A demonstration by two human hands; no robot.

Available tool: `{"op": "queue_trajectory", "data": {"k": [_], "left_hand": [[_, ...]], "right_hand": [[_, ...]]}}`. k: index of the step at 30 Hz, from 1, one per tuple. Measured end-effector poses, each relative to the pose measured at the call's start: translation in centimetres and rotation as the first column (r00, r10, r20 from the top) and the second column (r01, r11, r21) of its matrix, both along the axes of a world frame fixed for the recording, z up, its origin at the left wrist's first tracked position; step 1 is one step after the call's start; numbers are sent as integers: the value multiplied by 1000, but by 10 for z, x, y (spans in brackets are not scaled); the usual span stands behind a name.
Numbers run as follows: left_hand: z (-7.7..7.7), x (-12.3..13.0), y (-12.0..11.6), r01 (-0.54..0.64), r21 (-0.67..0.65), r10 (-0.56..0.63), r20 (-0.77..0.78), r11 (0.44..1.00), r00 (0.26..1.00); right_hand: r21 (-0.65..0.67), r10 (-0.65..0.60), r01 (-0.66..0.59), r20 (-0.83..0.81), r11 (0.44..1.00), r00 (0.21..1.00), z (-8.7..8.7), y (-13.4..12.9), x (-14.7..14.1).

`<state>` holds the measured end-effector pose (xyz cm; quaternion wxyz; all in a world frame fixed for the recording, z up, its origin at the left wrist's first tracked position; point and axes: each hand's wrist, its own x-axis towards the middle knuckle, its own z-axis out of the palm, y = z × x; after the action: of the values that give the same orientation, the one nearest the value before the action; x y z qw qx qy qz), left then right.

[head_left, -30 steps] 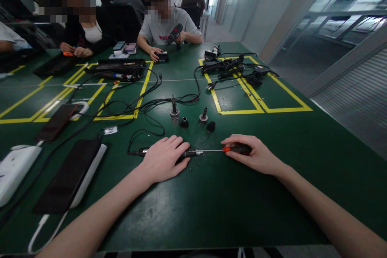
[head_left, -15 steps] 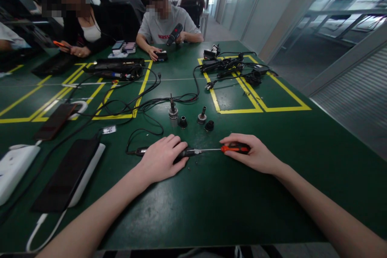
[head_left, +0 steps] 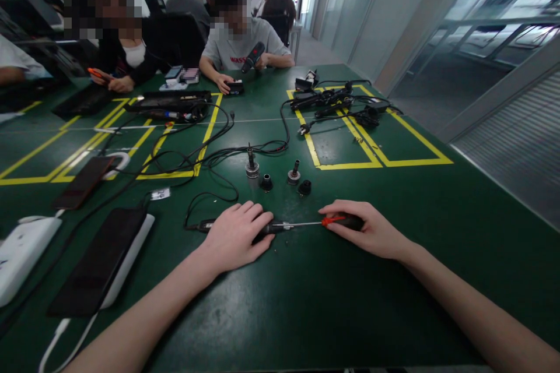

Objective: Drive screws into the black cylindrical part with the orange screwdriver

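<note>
My left hand (head_left: 240,234) is wrapped over a black pen-shaped tool (head_left: 277,226) with a cable at its rear, pressing it to the green table. The tool could be a soldering iron handle; its middle is hidden under my palm. In my right hand (head_left: 365,224) is a screwdriver, its red and black handle (head_left: 345,221) pinched between thumb and fingers. The screwdriver's thin shaft (head_left: 306,224) points left and meets the tool's metal end. Two tiny screws (head_left: 287,242) lie just in front of the tool.
Behind my hands stand metal nozzle-like parts (head_left: 252,169) and black collars (head_left: 305,187). Black cables (head_left: 227,148) run across the table. At left lie a phone (head_left: 102,259), another phone (head_left: 83,182) and a white power strip (head_left: 27,253). Co-workers sit across the table.
The whole view has shifted slightly downward. The screwdriver handle has turned, showing less red and more black. Both hands keep their places and grips.
</note>
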<state>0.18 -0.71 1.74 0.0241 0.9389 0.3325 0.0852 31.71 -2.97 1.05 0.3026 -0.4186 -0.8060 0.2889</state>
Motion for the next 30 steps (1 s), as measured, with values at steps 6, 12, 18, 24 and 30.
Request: {"op": "queue_trajectory", "data": {"k": [6,12,18,24,30], "left_hand": [[-1,-2,2,4,-25,-3,38,1000,999],[-1,-1,1,-7,-36,8,34,999,999],[0,2,0,-13,-20,12,-6,1000,1000],[-1,1,0,-19,-20,19,0,1000,1000],[-2,-1,1,-8,-14,9,22,1000,1000]], "right_hand": [[17,16,-17,28,1000,999,0,-1,-1],[-3,27,-27,59,1000,998,-1,0,-1],[39,50,-51,39,998,998,2,0,-3],[52,35,-38,64,998,997,-1,0,-2],[41,44,-47,70,998,997,-4,1,0]]}}
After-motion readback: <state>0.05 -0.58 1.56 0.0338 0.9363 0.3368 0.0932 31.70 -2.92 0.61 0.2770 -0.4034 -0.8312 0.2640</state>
